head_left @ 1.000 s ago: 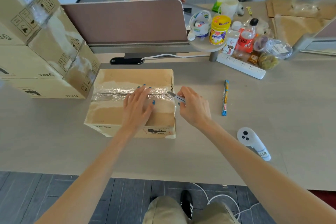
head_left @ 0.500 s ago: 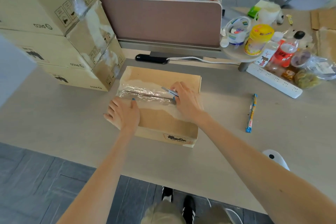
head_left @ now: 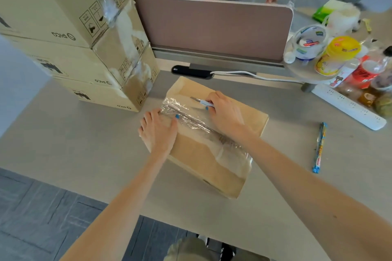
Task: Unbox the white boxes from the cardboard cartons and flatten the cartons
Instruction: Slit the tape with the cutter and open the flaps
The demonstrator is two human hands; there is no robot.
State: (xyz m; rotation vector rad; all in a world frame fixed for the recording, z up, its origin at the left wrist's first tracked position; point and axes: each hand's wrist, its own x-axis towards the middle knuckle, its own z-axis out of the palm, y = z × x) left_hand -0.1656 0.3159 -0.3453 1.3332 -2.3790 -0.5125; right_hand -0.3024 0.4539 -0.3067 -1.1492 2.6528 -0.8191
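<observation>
My left hand (head_left: 158,131) lies spread flat, pinning the carton (head_left: 214,154); right hand (head_left: 224,112) pinches the box cutter (head_left: 201,101). Tape (head_left: 186,115) looks slick; the stiff carton likely slides, so hold near the seam.

A cardboard carton (head_left: 214,150) lies flat near the middle of the tabletop (head_left: 84,154), its seam covered in clear tape (head_left: 191,116). The left hand (head_left: 158,131) presses flat on the carton's left end. The right hand (head_left: 224,112) closes its grip on a small cutter (head_left: 201,101), blade on the tape. Three stacked cartons (head_left: 70,48) stand at the far left corner.
</observation>
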